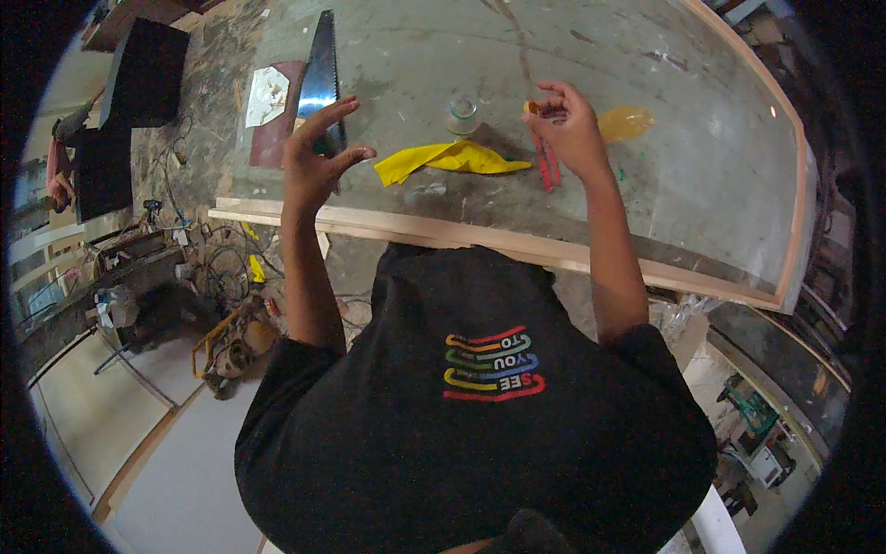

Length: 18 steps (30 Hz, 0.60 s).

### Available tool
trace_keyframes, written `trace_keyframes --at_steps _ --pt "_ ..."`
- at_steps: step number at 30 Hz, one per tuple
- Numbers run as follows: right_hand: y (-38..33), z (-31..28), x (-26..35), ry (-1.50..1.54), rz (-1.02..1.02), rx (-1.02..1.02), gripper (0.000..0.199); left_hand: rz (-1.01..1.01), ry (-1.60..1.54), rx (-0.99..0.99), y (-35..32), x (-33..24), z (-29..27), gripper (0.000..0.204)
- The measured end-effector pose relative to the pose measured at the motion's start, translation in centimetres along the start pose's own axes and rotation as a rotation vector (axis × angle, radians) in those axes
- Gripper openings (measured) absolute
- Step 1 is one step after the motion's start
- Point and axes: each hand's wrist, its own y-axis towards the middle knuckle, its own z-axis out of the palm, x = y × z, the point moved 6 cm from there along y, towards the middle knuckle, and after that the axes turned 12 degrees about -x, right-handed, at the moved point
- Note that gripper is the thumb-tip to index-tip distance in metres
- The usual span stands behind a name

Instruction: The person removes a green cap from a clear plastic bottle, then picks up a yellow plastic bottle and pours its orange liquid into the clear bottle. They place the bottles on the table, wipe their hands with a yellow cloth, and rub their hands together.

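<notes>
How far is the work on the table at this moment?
Laid out already: a flat yellow cloth, a small clear glass jar and a handsaw on the grey table. In hand: the right hand pinches a small orange piece above a red tool. The left hand hovers open, empty. Cloth and jar are untouched.

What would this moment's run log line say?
left hand: open above handsaw | right hand: pinching small orange piece | yellow cloth between
</notes>
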Motion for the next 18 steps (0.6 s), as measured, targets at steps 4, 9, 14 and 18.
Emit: trace_keyframes --at_steps 4,9,14,18 --pt "3.2 1.8 -0.8 -0.244 -0.182 -0.064 0.057 -0.034 0.015 -0.090 -0.9 0.0 -1.5 0.067" --pt "6.0 6.4 -1.5 -0.488 -0.363 0.023 0.056 -0.105 -0.057 0.020 -3.2 0.0 0.0 0.066" --pt "5.7 8.3 -3.4 -0.553 -0.435 0.086 0.052 -0.274 -0.137 0.072 -5.5 1.4 2.5 0.067" --pt "2.9 5.8 -3.2 -0.565 -0.530 -0.191 0.046 -0.301 -0.129 0.081 -6.0 2.3 3.4 0.071"
